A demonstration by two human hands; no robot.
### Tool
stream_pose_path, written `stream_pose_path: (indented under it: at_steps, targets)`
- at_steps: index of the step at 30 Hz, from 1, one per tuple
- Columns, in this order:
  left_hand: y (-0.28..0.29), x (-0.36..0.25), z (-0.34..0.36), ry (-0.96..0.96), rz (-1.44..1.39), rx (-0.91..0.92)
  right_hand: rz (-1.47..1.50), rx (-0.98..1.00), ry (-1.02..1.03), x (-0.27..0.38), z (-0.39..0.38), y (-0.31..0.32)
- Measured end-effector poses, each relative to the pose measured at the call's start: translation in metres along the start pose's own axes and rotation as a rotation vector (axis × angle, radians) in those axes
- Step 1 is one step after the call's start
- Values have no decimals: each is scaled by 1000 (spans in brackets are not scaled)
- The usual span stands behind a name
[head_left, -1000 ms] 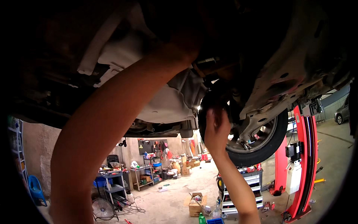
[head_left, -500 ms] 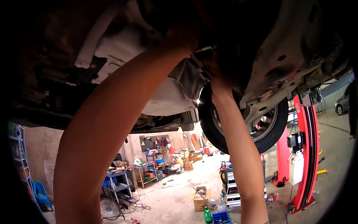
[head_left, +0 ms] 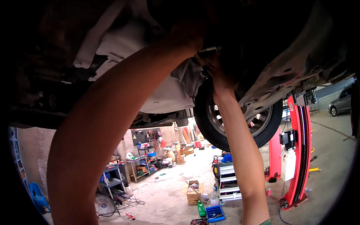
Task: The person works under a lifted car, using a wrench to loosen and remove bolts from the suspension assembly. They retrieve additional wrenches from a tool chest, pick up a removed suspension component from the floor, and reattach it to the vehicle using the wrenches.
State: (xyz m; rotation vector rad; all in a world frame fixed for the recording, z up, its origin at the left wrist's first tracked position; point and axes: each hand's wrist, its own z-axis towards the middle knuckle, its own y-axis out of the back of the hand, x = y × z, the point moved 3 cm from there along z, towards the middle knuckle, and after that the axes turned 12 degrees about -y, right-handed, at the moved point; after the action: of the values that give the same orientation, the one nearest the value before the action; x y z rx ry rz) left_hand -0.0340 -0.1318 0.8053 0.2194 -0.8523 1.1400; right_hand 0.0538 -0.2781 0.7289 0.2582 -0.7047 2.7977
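Note:
Both my arms reach up into the dark underside of a raised car. My left hand is lost in shadow above, its fingers hidden. Just below and right of it, a short bright metal bar juts out. My right hand is raised beside that bar, its fingers partly showing, bent and closed; what they grip is too dark to make out. Behind my right forearm hangs a wheel with a black tyre. A pale grey cover lies behind my left forearm.
A red lift post stands at the right, with a grey car beyond. On the floor are a cardboard box, a green bottle, a blue tray and a fan. A tool cart stands behind my right forearm.
My view has shifted slightly, so the wheel, lift post and floor items sit farther left. Both hands stay up at the same dark spot by the metal bar.

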Motion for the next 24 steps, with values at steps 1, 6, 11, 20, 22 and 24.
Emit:
stream_pose_path:
  at_steps: [1, 6, 11, 20, 22, 24]
  targets:
    - [-3, 0, 2, -14, -7, 45, -8, -3, 1, 1, -1, 0]
    - [-7, -3, -1, 13, 165, -50, 49, 48, -72, 3, -5, -2]
    - [4, -7, -1, 59, -102, 112, 80, 11, -36, 7, -12, -1]
    - [4, -6, -1, 9, -75, 139, 62, -44, 28, 3, -6, 2]
    - [-9, -5, -1, -13, -14, 51, 50, -24, -5, 5, -9, 2]
    - [-7, -1, -3, -27, 59, -34, 133, 68, -28, 11, -15, -6]
